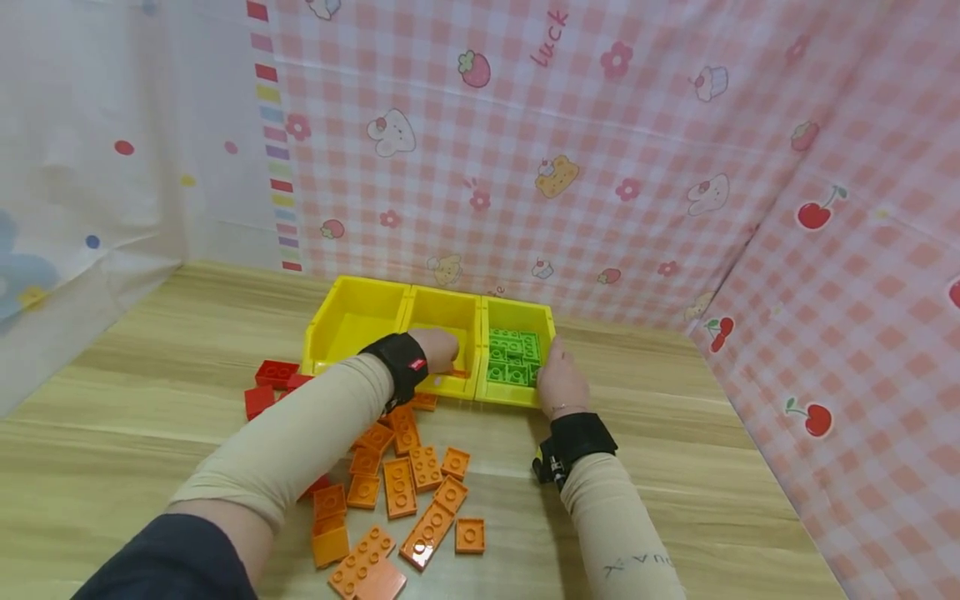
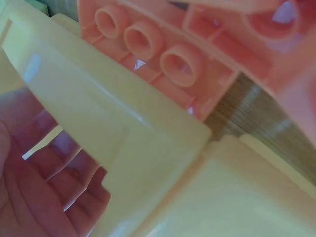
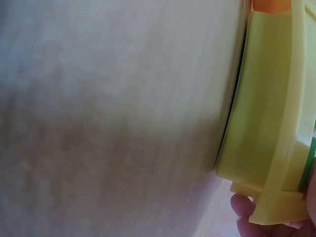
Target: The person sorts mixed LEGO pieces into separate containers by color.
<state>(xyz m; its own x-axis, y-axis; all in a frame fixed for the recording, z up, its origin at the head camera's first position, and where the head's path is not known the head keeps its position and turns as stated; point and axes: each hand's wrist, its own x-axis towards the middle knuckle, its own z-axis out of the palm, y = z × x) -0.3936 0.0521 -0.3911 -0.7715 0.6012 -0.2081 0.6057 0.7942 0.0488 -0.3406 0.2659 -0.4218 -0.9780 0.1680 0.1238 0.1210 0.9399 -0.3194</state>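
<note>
A yellow three-compartment bin [image 1: 356, 312] stands against the back wall. My left hand [image 1: 437, 348] reaches into its middle compartment, fingers bent downward; an orange brick [image 1: 458, 373] shows right below the fingertips. In the left wrist view the bin's yellow front wall [image 2: 108, 103] covers part of that hand [image 2: 44, 173] and hides its fingertips, so I cannot tell whether they hold the brick. My right hand [image 1: 562, 379] grips the bin's right side wall, its fingers [image 3: 244, 205] curled at the rim's corner. Green bricks [image 1: 513, 354] fill the right compartment beside it.
Loose orange bricks [image 1: 400, 487] lie scattered on the wooden table in front of the bin. Red bricks [image 1: 276, 373] sit by the bin's front left corner, some behind the left forearm. A pink checked cloth [image 1: 510, 167] hangs close behind the bin.
</note>
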